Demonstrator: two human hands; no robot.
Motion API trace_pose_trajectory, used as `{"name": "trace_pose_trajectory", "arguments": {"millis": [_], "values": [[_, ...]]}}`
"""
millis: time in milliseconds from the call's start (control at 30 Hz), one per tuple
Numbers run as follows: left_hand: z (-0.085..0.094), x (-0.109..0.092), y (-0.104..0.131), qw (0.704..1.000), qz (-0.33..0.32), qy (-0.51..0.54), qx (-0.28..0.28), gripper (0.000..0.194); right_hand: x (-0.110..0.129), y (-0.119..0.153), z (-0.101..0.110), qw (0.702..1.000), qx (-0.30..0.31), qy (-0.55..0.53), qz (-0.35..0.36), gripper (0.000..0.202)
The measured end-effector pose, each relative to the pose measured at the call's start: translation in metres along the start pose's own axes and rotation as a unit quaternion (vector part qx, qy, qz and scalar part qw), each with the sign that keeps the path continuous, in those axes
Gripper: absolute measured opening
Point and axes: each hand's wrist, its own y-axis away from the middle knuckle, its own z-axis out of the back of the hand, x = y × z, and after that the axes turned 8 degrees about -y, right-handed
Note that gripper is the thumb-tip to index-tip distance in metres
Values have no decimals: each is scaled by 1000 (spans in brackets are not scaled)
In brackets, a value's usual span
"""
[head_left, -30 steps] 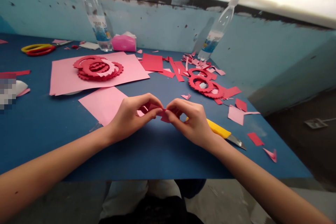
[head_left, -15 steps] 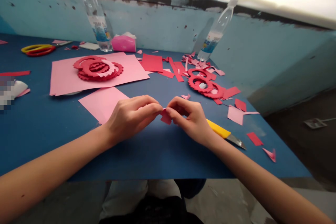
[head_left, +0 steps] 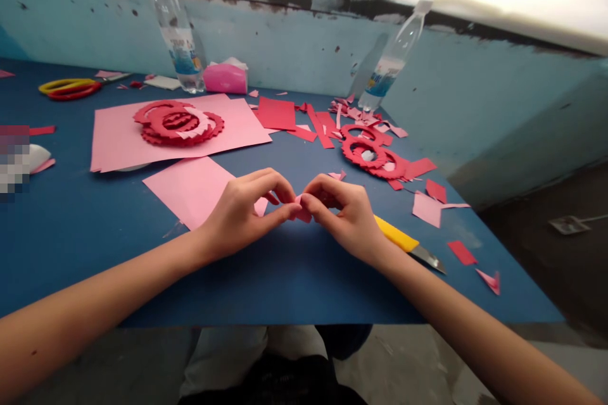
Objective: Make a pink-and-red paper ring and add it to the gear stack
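Observation:
Between my two hands is a small piece of pink paper, partly covered by my fingers. My right hand pinches its right side between thumb and forefinger. From the left, my left hand has its thumb and forefinger closed at the paper's left edge, the fingers arched. A square pink sheet lies on the table partly behind my left hand. Just beyond my right wrist rests a knife with a yellow handle, its blade pointing right.
Toothed red paper rings lie on larger pink sheets; more red rings and scraps lie right. Scissors, a pink tissue pack, a left bottle and a right bottle stand or lie near the wall.
My left thumb has moved down from the forefinger, and the left fingers have arched more. The small pink paper is tilted differently and less of it shows. My right hand has barely moved.

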Motion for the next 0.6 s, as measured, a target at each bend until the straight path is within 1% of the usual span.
{"name": "trace_pose_trajectory", "arguments": {"millis": [133, 233, 333, 467, 600], "values": [[-2, -1, 0, 990, 99, 82, 48, 12, -1, 1, -1, 999, 8, 40, 9, 17], [0, -2, 0, 979, 153, 117, 72, 14, -2, 1, -1, 999, 8, 49, 17, 17], [3, -2, -2, 966, 186, 158, 82, 16, -2, 1, -1, 999, 8, 46, 7, 17], [4, -1, -5, 943, 225, 220, 104, 21, -2, 0, 0, 1000, 15, 16, -12, 16], [5, 0, -7, 936, 246, 225, 112, 20, -2, -1, 1, 1000, 5, -11, -20, 18]]}}
